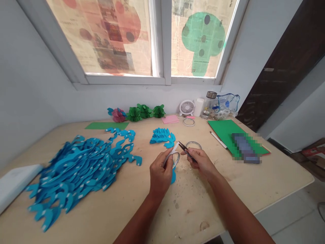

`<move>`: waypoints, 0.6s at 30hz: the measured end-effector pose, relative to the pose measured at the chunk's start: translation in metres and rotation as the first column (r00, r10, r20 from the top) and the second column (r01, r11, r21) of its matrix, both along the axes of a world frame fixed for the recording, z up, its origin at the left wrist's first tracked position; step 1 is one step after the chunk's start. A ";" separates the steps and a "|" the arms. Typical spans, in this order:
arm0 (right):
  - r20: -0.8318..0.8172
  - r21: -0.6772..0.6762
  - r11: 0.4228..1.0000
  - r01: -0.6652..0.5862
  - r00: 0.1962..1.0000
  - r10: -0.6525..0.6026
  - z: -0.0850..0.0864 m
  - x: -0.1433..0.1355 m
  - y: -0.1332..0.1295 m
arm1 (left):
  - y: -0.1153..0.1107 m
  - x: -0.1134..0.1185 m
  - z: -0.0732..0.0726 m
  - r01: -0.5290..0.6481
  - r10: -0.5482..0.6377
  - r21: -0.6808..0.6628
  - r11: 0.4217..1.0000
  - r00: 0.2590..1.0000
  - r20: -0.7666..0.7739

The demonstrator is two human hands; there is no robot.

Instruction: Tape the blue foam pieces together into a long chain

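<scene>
My left hand (160, 171) is closed on a roll of white tape (176, 160), with a short strip of it sticking up past the fingertips. My right hand (200, 162) grips dark scissors (183, 147), whose tips are close to the free end of that strip. Under the hands, a blue paper piece (173, 177) shows in part on the table. Just beyond them is a small stack of blue curved paper cut-outs (160, 136). To the left spreads a large heap of similar blue pieces (83, 169) dotted with white squares.
Another tape roll (193, 142) lies behind my right hand. Green card (223, 132), a pen (218, 140) and a blurred-out item are at the right. Along the wall stand paper flowers (144, 111), a small fan (187, 107) and a glass bottle (208, 105).
</scene>
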State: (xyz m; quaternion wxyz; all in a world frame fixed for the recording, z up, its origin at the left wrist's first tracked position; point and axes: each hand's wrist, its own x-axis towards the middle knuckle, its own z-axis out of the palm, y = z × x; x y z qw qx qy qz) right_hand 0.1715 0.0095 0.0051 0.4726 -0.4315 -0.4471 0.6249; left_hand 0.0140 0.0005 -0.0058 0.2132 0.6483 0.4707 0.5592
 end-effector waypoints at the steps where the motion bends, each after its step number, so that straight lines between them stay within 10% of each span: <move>1: 0.005 0.006 1.000 -0.001 1.000 0.001 0.000 0.000 0.000 | 0.000 0.000 0.000 0.004 -0.004 0.000 1.000 1.000 -0.007; 18: 0.102 0.055 0.998 0.038 0.994 -0.044 -0.006 0.002 0.003 | -0.001 0.001 -0.004 0.023 -0.025 -0.039 0.999 0.999 -0.046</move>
